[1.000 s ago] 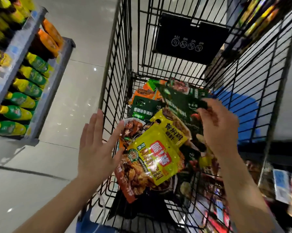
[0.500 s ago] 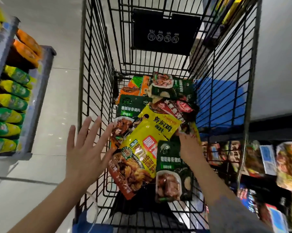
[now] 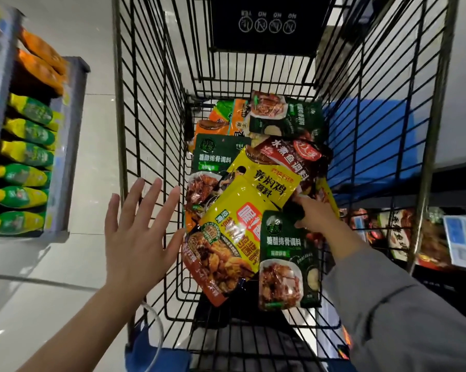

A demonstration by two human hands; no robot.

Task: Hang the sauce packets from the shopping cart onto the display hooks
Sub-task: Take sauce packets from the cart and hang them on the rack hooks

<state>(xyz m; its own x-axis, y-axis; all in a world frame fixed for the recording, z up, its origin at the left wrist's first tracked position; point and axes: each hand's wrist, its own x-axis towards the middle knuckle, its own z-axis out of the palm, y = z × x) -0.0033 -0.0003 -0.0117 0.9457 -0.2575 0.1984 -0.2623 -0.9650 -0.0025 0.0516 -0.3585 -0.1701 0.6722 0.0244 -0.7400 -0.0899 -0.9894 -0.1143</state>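
The black wire shopping cart (image 3: 151,108) holds several sauce packets in a loose pile. A yellow packet (image 3: 269,183) lies over another yellow and orange one (image 3: 226,245) in the middle. A dark green packet (image 3: 288,261) lies at the near end. My right hand (image 3: 316,217) is down inside the cart and pinches that green packet's top right corner; its fingertips are partly hidden. My left hand (image 3: 137,232) hovers by the cart's left wall with its fingers spread wide and holds nothing. Its thumb is close to the orange packet's edge.
A shelf (image 3: 65,146) on the left carries green and yellow bottles (image 3: 25,154) and orange pouches. Low on the right, beyond the cart wall, more packets (image 3: 430,237) hang on a display. A black sign (image 3: 266,22) sits on the cart's far wall. Pale floor tiles lie between cart and shelf.
My right hand brought the dark green packet from the raised far side down to the near end of the pile. My left hand stayed spread beside the cart. The view shifted right.
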